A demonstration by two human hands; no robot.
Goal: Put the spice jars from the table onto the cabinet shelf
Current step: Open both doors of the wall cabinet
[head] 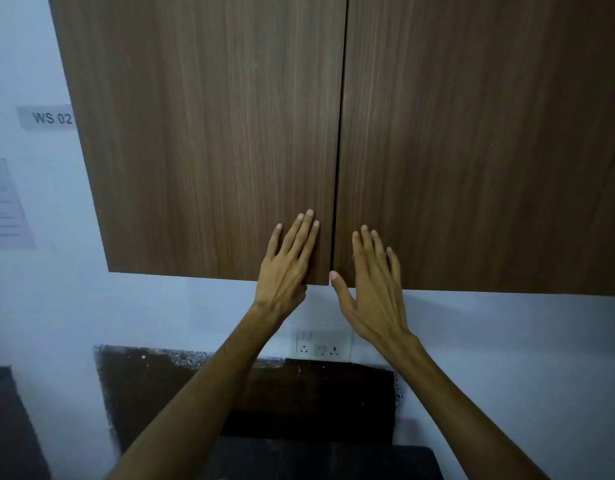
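A wall cabinet with two brown wood-grain doors fills the upper view, and both doors are closed. My left hand [288, 261] lies flat against the lower right corner of the left door [202, 133], thumb hooked under its bottom edge. My right hand [373, 282] is spread over the lower left corner of the right door [472, 133], thumb near the seam. Neither hand holds anything. No spice jars and no shelf are in view.
A white socket panel [321, 344] sits on the pale wall below the cabinet. Under it is a dark backsplash [299, 393] and a dark countertop edge [299, 459]. A "WS 02" label [51, 117] and a paper sheet [5, 206] hang at the left.
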